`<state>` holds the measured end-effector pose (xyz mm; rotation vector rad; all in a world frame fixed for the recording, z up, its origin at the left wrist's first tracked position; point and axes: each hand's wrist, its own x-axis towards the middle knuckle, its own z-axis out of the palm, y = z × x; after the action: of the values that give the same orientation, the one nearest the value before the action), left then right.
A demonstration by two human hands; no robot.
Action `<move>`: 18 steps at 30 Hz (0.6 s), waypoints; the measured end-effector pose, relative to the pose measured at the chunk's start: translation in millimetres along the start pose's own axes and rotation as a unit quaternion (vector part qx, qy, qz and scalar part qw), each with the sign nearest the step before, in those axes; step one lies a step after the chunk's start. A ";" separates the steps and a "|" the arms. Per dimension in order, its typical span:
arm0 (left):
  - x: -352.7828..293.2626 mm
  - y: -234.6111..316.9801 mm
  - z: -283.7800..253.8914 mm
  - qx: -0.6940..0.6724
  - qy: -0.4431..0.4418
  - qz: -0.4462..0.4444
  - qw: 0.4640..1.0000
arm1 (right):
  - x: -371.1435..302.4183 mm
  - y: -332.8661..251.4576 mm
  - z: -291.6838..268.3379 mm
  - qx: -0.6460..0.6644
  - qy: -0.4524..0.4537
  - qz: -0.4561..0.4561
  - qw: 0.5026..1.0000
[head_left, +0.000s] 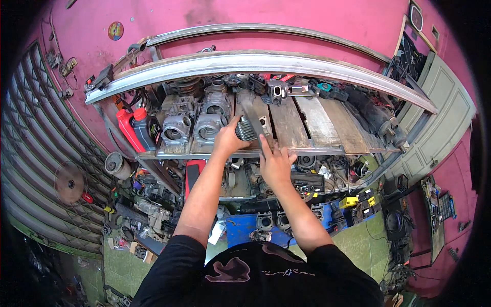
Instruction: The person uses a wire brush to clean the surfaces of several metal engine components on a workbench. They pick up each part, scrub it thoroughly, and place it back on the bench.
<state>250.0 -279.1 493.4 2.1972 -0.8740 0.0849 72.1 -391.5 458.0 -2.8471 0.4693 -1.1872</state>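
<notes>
My left hand [228, 137] grips a finned grey engine cylinder [246, 129] on the wooden shelf [307, 128]. My right hand [274, 159] rests at the shelf's front edge just right of the cylinder, fingers spread and touching its lower side. Two similar metal cylinders [194, 127] with round bores stand in a row to the left of my left hand.
A red and a dark oil bottle [137, 128] stand at the shelf's left end. More engine parts [276, 91] lie along the back. A lower shelf and the floor hold parts, a blue crate [245, 227] and tools. A curved metal rail [255, 61] tops the rack.
</notes>
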 end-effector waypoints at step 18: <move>13.7 -15.3 7.3 -0.028 -0.024 0.039 0.999 | 12.8 -14.4 -4.1 0.034 -0.040 0.032 0.998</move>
<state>268.4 -284.4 482.9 2.1210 -0.9778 0.0453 81.6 -381.0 471.7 -2.7873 0.5035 -1.0542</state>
